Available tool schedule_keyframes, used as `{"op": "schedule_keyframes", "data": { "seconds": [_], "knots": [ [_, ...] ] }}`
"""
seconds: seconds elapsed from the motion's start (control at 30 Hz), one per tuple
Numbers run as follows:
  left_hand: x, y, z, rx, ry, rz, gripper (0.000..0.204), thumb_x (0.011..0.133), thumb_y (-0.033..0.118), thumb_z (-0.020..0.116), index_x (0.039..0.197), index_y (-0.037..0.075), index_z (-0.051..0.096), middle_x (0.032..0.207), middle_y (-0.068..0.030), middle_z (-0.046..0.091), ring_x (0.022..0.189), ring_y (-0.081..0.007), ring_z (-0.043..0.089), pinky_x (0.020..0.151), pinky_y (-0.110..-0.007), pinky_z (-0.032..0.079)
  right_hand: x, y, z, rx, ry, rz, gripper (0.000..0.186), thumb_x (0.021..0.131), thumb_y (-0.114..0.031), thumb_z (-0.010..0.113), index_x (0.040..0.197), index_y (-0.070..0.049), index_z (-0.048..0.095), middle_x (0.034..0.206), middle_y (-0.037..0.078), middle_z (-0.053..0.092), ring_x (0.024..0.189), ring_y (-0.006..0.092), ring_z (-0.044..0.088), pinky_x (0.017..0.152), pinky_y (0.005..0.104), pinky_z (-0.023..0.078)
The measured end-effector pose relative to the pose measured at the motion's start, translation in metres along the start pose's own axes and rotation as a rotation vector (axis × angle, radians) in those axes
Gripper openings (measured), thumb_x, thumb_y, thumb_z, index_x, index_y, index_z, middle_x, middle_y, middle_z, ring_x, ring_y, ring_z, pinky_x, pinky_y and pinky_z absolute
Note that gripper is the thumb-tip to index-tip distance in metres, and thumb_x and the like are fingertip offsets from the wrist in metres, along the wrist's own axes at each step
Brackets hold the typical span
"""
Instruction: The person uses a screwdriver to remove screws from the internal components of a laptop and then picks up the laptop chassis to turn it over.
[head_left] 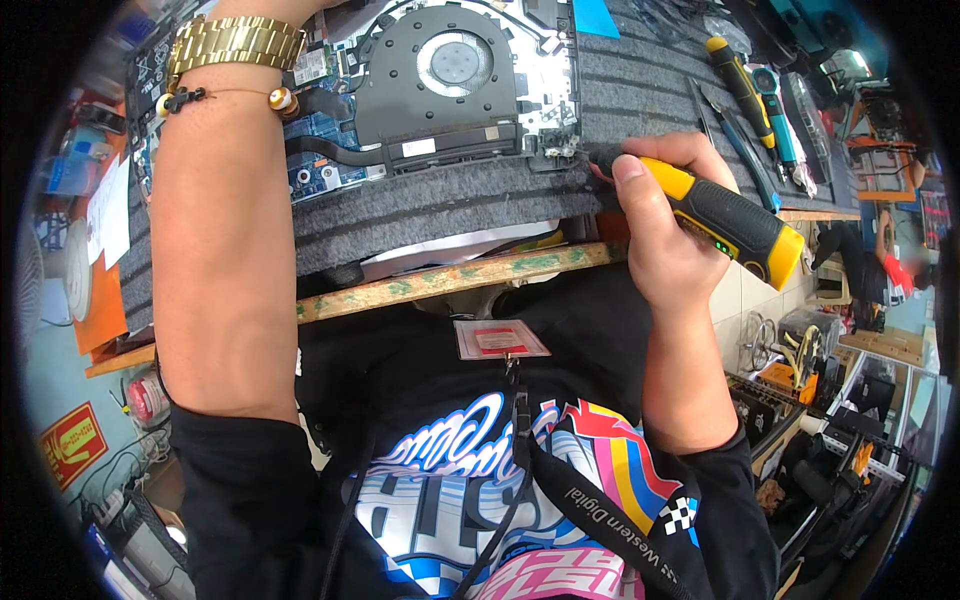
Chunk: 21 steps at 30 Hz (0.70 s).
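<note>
My right hand (672,215) is wrapped round a yellow and black electric screwdriver (738,225), thumb laid along its front end. The tool points left, its tip at the near right corner of an opened laptop (548,110). A large dark grey cooling fan (440,75) sits in the laptop, with blue circuit board (330,178) to its left. Across the laptop's left side reaches my left arm, wearing a gold watch and a beaded bracelet. Only the back part of my left hand (268,8) shows at the top edge; its fingers are out of sight.
Under the laptop lies a grey striped mat (470,190), bordered by a wooden table edge (460,282). To the right are another yellow and black screwdriver (740,90), a teal-handled tool (780,125) and a blue-handled slim tool (742,150). A person in red (897,275) is far right.
</note>
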<state>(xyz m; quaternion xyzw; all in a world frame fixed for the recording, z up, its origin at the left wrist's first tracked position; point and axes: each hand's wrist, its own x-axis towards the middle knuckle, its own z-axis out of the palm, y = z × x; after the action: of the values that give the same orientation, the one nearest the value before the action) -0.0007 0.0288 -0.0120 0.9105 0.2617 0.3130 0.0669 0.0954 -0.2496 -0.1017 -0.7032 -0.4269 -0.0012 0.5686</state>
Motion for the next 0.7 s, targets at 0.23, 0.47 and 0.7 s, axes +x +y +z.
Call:
{"op": "schedule_keyframes", "data": {
  "seconds": [0.23,0.47,0.7],
  "knots": [
    [0.000,0.000,0.000,-0.003,0.011,-0.001,0.067,0.076,0.049,0.094,0.112,-0.003,0.073,0.107,-0.0247,0.077,0.102,-0.0371,0.075,0.092,-0.043,0.058,0.003,-0.001,-0.001,-0.071,-0.011,-0.063,0.010,0.089,-0.007,0.079,0.092,-0.001,0.072,0.081,0.006,0.073,0.072,0.0115,0.068,0.069,0.0282,0.055],
    [-0.001,0.009,-0.007,-0.013,-0.028,-0.048,0.065,0.076,0.048,0.094,0.111,-0.003,0.073,0.106,-0.0238,0.077,0.101,-0.0358,0.075,0.092,-0.042,0.059,0.002,-0.003,0.000,-0.091,-0.022,-0.035,0.012,0.088,-0.009,0.081,0.093,-0.001,0.072,0.081,0.006,0.073,0.072,0.0121,0.069,0.069,0.0285,0.056],
    [-0.003,0.013,-0.009,-0.003,-0.030,-0.062,0.066,0.076,0.047,0.094,0.113,-0.003,0.073,0.108,-0.0237,0.077,0.103,-0.0359,0.075,0.092,-0.042,0.059,0.000,-0.003,0.000,-0.084,-0.022,-0.022,0.012,0.088,-0.009,0.081,0.094,-0.001,0.073,0.080,0.006,0.073,0.071,0.0118,0.069,0.069,0.0285,0.056]
  ]
}}
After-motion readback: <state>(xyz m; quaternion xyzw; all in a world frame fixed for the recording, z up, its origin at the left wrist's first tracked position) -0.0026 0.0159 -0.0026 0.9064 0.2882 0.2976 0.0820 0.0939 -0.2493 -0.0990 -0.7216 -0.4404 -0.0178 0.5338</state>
